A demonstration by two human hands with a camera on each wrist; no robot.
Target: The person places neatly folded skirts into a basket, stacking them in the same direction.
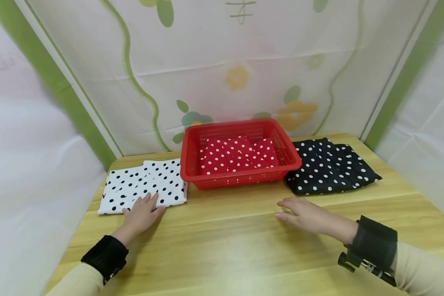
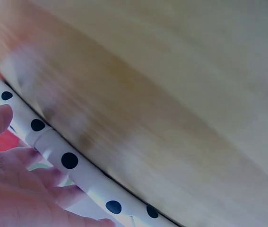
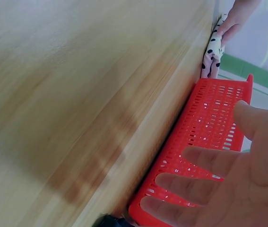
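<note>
Nearest to me, both of my forearms come in over the wooden table (image 1: 222, 255), each with a black wrist strap. My right hand (image 1: 311, 216) lies palm down with its fingers straight and slightly spread, low over the bare tabletop just in front of the red basket (image 1: 240, 177); it holds nothing, and I cannot tell from the head view whether the fingertips actually touch the wood. In the right wrist view the same fingers (image 3: 204, 182) show fanned apart, with the basket's perforated wall (image 3: 204, 137) just beyond them.

My left hand (image 1: 142, 213) reaches a little farther out, and its relaxed, extended fingers rest on the near edge of the white cloth with black dots (image 1: 144, 186), which lies folded flat on the table to the left of the basket and touches its side. The left wrist view shows my fingers (image 2: 11, 156) lying against the cloth's folded edge (image 2: 67, 163), flat rather than pinching it.

Inside the basket lies a folded red cloth with white dots (image 1: 237, 155). To the right of the basket, close against it, a black cloth with white dots (image 1: 329, 166) lies folded on the table. Behind everything hangs a pale curtain with flowers (image 1: 237, 78).
</note>
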